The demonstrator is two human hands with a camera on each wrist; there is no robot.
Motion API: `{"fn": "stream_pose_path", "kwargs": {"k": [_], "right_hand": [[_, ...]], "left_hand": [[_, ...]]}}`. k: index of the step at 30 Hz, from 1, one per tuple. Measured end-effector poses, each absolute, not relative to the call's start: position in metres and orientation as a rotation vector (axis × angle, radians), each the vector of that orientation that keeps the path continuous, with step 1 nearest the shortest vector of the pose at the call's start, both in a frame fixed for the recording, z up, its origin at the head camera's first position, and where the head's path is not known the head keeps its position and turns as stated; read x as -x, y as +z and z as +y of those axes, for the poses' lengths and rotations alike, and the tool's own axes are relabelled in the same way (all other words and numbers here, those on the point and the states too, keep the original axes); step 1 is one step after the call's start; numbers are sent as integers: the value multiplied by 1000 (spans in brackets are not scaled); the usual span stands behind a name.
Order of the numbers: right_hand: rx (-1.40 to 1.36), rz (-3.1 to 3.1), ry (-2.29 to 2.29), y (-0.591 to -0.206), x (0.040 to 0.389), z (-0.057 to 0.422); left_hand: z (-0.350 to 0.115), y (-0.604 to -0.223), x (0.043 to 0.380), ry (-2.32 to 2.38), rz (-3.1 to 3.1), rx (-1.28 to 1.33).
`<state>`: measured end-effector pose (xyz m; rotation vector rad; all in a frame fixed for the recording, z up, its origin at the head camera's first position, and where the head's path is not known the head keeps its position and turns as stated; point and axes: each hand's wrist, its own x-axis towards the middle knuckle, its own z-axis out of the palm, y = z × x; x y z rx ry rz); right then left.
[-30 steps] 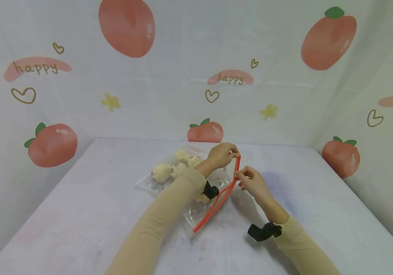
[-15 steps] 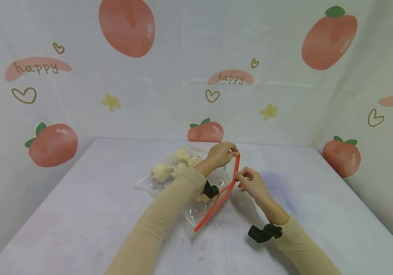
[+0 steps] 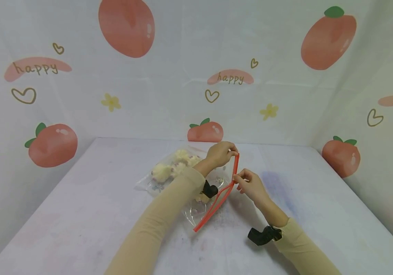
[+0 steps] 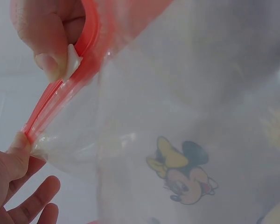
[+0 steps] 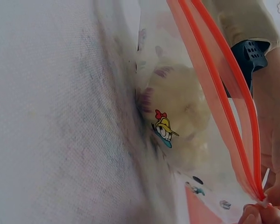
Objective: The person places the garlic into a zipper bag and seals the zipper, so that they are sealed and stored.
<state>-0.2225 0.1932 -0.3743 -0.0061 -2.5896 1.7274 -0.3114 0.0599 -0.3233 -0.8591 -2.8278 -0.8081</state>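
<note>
A clear zip bag (image 3: 155, 187) printed with small cartoon figures lies on the table, whitish garlic bulbs (image 3: 161, 173) inside. Red zip strips (image 3: 213, 210) edge its mouth. My left hand (image 3: 219, 153) reaches across the bag and pinches the far end of the zip. Lower along the strip, my right hand (image 3: 251, 187) pinches the small white slider (image 4: 73, 62) between thumb and finger. Between the hands the strips run together; from the slider to the near end they stand apart, as the right wrist view shows. My left forearm hides part of the bag.
Under the bag spreads a white cloth-covered table (image 3: 79, 229) with faint stains. A white backdrop (image 3: 169, 103) with printed fruit and hearts rises behind and at both sides. Each wrist carries a black camera mount (image 3: 264, 235).
My right hand has shifted slightly toward me and left along the zip with the slider. My left hand keeps its pinch on the far end, moving barely at all.
</note>
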Motion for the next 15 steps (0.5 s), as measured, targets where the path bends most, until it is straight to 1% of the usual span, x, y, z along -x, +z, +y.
{"fn": "stream_pose_path", "kwargs": {"k": [15], "right_hand": [[-38,-2601,1718,-374,217,190]], "left_hand": [[58,-322,312,-804,-2829,843]]}}
